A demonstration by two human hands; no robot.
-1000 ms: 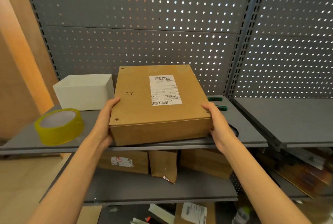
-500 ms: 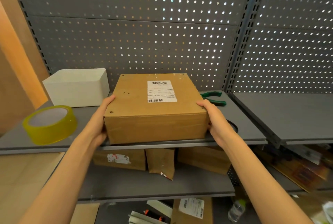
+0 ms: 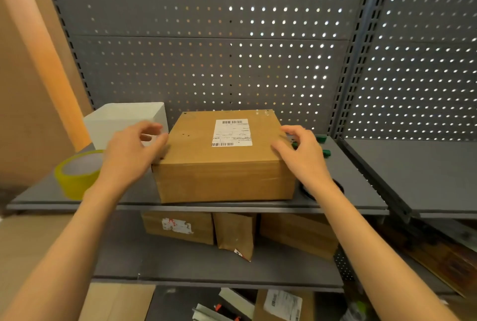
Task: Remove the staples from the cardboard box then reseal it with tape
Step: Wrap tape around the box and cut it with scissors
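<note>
Cardboard box (image 3: 222, 158) is seen at the centre of the frame, resting flat on the upper shelf (image 3: 361, 191) with its printed label (image 3: 232, 132) facing up. From the left, a yellow tape roll (image 3: 77, 174) is found at the shelf's left edge, with a white bin (image 3: 124, 121) behind it. For the staples to be pulled cleanly, the box would best be steadied first, and the green-handled tool (image 3: 322, 145) at its right side then taken up; the staples themselves cannot be made out clearly. The left hand (image 3: 131, 158) is held loosely open beside the box's left edge, fingers slightly curled and blurred, nothing gripped; contact cannot be told. The right hand (image 3: 302, 155) is likewise relaxed and open, its fingertips (image 3: 277, 149) seemingly touching the box's right top edge, nothing held.
</note>
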